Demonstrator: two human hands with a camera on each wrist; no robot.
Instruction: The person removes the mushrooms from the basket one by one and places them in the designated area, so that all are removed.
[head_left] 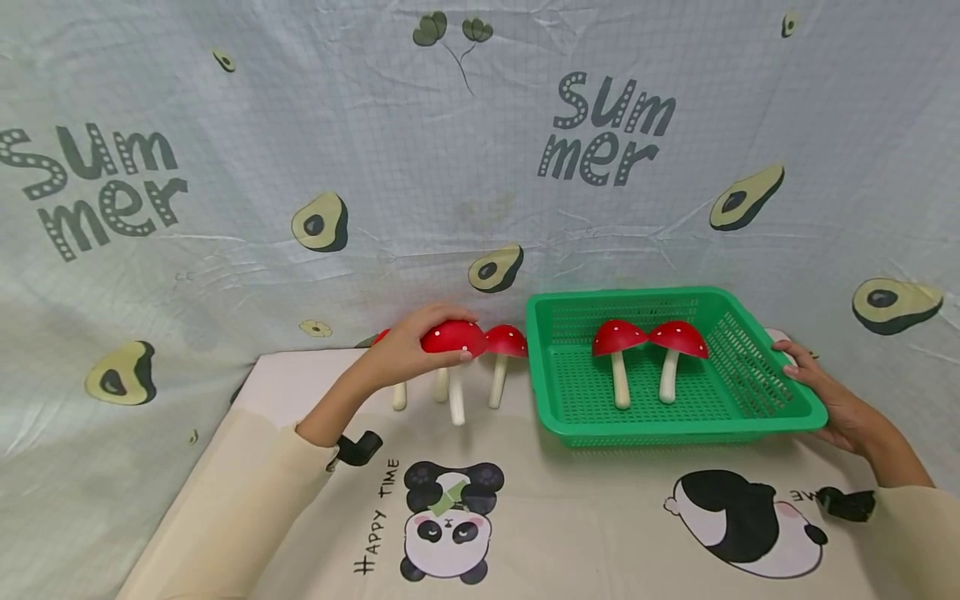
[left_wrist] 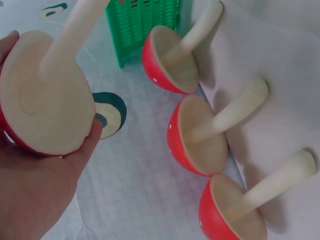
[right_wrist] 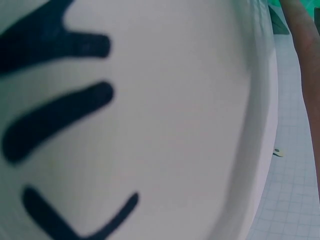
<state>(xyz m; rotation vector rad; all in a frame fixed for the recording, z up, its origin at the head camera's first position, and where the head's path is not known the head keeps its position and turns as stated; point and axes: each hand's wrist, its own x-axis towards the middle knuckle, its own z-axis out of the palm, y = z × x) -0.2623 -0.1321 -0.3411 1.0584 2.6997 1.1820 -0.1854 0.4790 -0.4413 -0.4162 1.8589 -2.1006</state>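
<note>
My left hand [head_left: 396,348] grips a toy mushroom [head_left: 453,337] by its red, white-dotted cap, the pale stem pointing down. In the left wrist view the held mushroom [left_wrist: 55,100] shows its cream underside, with the thumb along the cap's edge. Beside it three more mushrooms [left_wrist: 197,135] stand in a row along the table's back edge; in the head view the hand partly hides two of them. To the right, a green plastic basket [head_left: 675,430] contains two red mushrooms. My right hand [head_left: 840,410] holds the basket's right rim, its thumb over the edge.
A cream cloth [head_left: 577,533] with panda prints covers the table. Right behind it hangs a pale curtain [head_left: 420,167] printed with avocados and lettering. Mostly tablecloth [right_wrist: 175,125] fills the right wrist view, with a bit of green basket in the top right corner.
</note>
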